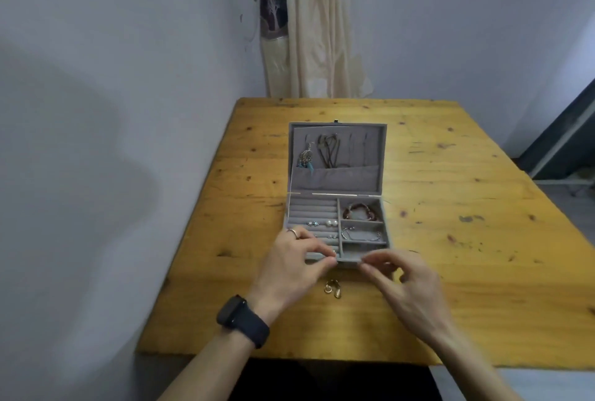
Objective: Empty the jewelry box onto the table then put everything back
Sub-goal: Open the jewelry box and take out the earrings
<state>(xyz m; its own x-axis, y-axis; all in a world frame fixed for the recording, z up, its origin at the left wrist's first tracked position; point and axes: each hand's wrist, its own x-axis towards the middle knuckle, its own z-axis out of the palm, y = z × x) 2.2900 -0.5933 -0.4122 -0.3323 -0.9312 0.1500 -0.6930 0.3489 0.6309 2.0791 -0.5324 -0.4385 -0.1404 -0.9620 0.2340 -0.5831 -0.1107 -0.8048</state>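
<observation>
A grey velvet jewelry box (384,207) stands open on the wooden table (467,271). Its lid (381,159) holds a feather earring (305,157) and a brown cord necklace (328,149). The ring rolls carry stud and pearl earrings (323,223); the right compartments hold a red bead bracelet (360,211) and a thin silver chain (360,235). My left hand (289,267) pinches something small at the box's front edge; what it is stays hidden. My right hand (397,281) hovers by the front right corner with thumb and forefinger pinched together. Two gold earrings (332,288) lie on the table between my hands.
A cream and purple cloth (306,30) hangs on the wall behind the table. The table's left edge runs close to the grey wall. A dark doorway (566,142) shows at the far right.
</observation>
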